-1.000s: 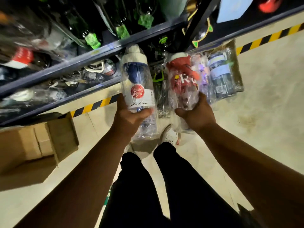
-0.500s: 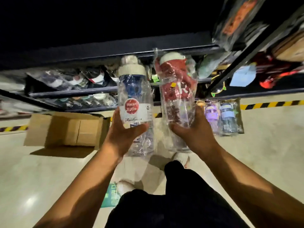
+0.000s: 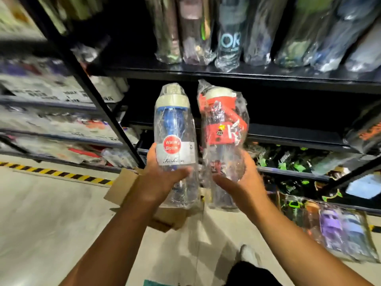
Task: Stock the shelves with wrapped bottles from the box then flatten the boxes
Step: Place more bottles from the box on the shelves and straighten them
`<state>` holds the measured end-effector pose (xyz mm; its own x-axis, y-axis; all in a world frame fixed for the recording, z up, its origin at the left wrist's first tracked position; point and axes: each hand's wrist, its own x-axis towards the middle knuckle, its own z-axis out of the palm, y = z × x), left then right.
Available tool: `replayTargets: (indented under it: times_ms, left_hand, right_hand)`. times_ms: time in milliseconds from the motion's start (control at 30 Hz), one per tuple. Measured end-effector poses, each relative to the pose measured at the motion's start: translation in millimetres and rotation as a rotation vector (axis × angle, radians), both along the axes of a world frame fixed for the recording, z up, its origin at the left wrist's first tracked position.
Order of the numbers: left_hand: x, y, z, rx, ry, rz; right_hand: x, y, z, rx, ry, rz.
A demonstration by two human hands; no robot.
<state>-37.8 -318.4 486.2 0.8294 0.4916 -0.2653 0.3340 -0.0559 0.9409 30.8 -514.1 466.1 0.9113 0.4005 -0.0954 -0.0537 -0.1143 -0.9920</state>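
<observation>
- Pale concrete floor (image 3: 45,219) fills the lower frame; a yellow-and-black hazard stripe (image 3: 55,174) runs across it at 9 o'clock, along the foot of the racking.
- Black metal shelving (image 3: 226,76) occupies the upper frame. A slanted black upright (image 3: 86,87) divides the left bay from the centre bay.
- Upper shelf, 12 to 2 o'clock: a row of wrapped bottles (image 3: 229,40) stands upright, side by side; one shows the letters "OK".
- Centre shelf level, directly behind the held items, appears dark; contents cannot be determined.
- Left bay, 9 to 10 o'clock: blurred packaged goods (image 3: 51,124), unreadable.
- Lower right shelves, 3 to 4 o'clock: dark packets with green fittings (image 3: 288,162). At 4 o'clock, a clear pack of purple and blue bottles (image 3: 340,230) leans at floor level.
- Cardboard box (image 3: 121,188) sits on the floor at centre, partly hidden behind the left forearm and the bottles.
- Left hand (image 3: 158,182): fingers clamped around the lower body of the blue bottle (image 3: 175,141), held upright, red "Water Bottle" sticker facing the camera.
- Right hand (image 3: 243,184): fingers clamped around the red bottle (image 3: 223,129), tilted slightly right, just beside the blue one.
- Both bottles are in clear film, in front of the centre shelf opening.
</observation>
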Motion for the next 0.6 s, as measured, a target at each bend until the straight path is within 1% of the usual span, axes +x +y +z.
replayTargets:
  times_ms: [100, 267, 400, 600]
  left_hand:
    - [-4.3, 44.9, 22.4, 0.023, -0.054, 0.025]
    - [13.3, 110.2, 51.7, 0.067, -0.164, 0.047]
    - [45.4, 155.0, 72.5, 0.111, -0.263, 0.052]
    - [109.9, 227.1, 91.6, 0.159, -0.279, 0.088]
  right_hand:
    - [4.7, 43.7, 25.8, -0.022, -0.101, -0.021]
    - [39.5, 110.1, 49.4, 0.029, -0.167, 0.021]
    - [79.7, 168.2, 63.4, 0.064, -0.221, 0.043]
    - [152.1, 260.3, 82.7, 0.112, -0.256, 0.091]
